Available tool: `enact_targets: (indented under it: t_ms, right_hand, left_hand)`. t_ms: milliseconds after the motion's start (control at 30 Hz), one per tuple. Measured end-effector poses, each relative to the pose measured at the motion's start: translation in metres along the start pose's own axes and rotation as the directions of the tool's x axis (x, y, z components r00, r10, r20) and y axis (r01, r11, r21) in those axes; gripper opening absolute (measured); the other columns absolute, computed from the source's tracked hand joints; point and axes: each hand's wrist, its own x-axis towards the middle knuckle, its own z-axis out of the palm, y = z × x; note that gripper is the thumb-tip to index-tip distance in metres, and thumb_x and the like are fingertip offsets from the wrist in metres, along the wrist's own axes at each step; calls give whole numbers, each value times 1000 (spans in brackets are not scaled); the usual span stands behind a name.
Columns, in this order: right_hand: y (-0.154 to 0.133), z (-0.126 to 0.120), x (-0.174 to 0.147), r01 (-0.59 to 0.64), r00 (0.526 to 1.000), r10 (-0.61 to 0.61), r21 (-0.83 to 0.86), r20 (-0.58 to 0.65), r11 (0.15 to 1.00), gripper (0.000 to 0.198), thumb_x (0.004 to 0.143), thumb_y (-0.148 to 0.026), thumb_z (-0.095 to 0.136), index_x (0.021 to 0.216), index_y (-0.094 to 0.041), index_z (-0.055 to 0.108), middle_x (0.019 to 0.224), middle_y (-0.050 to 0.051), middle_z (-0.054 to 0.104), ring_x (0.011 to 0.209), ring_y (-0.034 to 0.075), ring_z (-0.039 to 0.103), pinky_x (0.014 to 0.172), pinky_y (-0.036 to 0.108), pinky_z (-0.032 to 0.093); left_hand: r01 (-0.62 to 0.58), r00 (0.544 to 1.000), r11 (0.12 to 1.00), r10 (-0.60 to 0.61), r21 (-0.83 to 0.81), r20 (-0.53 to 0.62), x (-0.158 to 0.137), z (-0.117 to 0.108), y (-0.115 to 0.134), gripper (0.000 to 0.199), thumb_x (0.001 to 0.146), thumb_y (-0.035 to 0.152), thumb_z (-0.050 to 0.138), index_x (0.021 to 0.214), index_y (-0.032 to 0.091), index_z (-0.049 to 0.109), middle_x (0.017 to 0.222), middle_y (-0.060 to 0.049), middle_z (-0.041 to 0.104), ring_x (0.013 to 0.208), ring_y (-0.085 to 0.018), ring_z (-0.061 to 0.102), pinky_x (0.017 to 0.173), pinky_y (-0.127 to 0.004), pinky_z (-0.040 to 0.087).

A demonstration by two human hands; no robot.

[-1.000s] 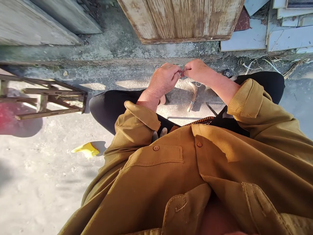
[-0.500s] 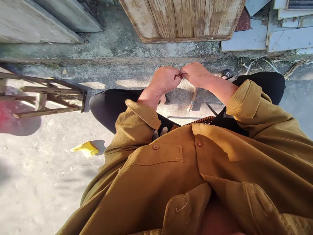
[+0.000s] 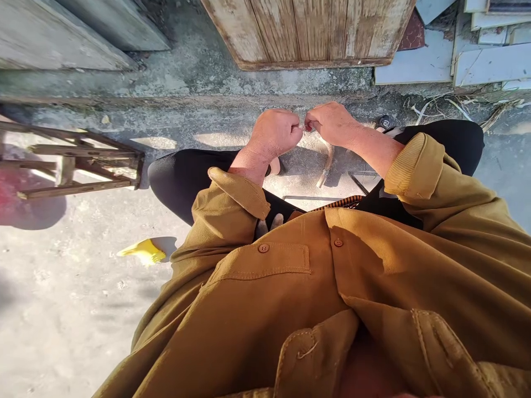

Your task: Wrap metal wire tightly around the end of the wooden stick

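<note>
My left hand [image 3: 274,131] is closed in a fist above the ground between my knees. Whatever its fingers hold, if anything, is hidden. Close to its right, my right hand [image 3: 331,124] is closed in a pinch, thumb and fingertips pressed together. What sits in that pinch is too small to make out. A narrow gap separates the two hands. Below my right hand a curved, light-brown wooden piece like a tool handle [image 3: 326,165] shows, its upper end hidden behind the hand. A thin dark bar [image 3: 357,182] lies to the right of it.
A weathered wooden board [image 3: 319,33] lies ahead, with white tile pieces [image 3: 415,61] to its right. At the left stands a wooden frame stool [image 3: 74,190] near a blurred red object [image 3: 16,193]. A yellow object [image 3: 143,252] lies on the concrete. Dry stalks [image 3: 493,119] lie at the right.
My hands, touching half a second ago, have come apart. The left hand has shifted slightly left; the right hand has hardly moved. The wooden piece stays in place.
</note>
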Motion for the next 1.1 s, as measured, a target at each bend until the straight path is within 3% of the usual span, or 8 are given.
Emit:
enact_targets:
  t_ms: [233,333,400,500,600,733,900,1100]
  right_hand:
    - [-2,2,-1,0,1000,0,61,5,998,27,113,-22,54,107,-17,79,106,12,79,114,29,73,104,41,54]
    - [-2,1,-1,-39,999,37,129,15,991,25,112,-24,57,105,-16,78,101,11,77,108,28,72,102,41,55]
    - [-2,-1,-1,-52,999,50,189,15,981,23,110,-24,58,103,-16,79,95,9,76,102,26,71,98,39,55]
    - [0,-5,-2,-36,999,39,281,-3,959,22,107,-26,60,101,-18,79,88,7,74,91,23,67,89,36,55]
    - [1,-9,-2,-80,997,83,339,5,938,23,103,-23,58,98,-19,80,83,5,71,80,20,62,81,33,53]
    - [0,-11,-3,-117,993,118,344,19,931,21,102,-20,58,97,-19,79,79,5,68,77,20,60,80,35,51]
    - [-12,-17,-6,-176,984,169,265,50,948,20,104,-18,58,100,-17,77,89,7,73,87,23,67,92,38,53]
    - [-18,-23,-8,-178,983,169,178,67,968,27,104,-17,52,107,-15,79,98,10,78,96,25,70,100,41,53]
  left_hand:
    - [-13,999,998,12,-61,-30,0,0,-4,30,74,25,63,60,27,36,61,-6,48,95,-30,69,88,-42,54]
    - [63,998,977,-57,-205,34,-1,-7,2,29,77,26,63,57,27,42,62,-6,54,90,-29,68,93,-44,56]
    - [179,982,894,-139,-411,126,-3,-13,8,21,80,24,61,60,25,55,68,-8,64,90,-28,71,97,-45,58]
    - [341,939,670,-277,-659,203,-3,-20,16,18,81,19,55,70,21,70,75,-10,74,86,-28,77,97,-48,62]
    - [356,921,572,-347,-739,176,-3,-21,15,20,79,19,54,71,21,73,73,-11,76,81,-30,78,95,-51,64]
    - [221,970,678,-228,-701,86,-3,-18,5,16,79,28,61,77,25,76,73,-6,77,79,-26,76,92,-47,65]
    - [117,993,907,-120,-405,17,-3,-12,-2,13,76,24,61,76,23,74,67,-3,72,76,-21,72,85,-34,62]
    - [129,990,963,-137,-238,-18,-3,-13,3,14,77,18,61,76,23,74,67,-1,68,77,-20,67,82,-30,57]
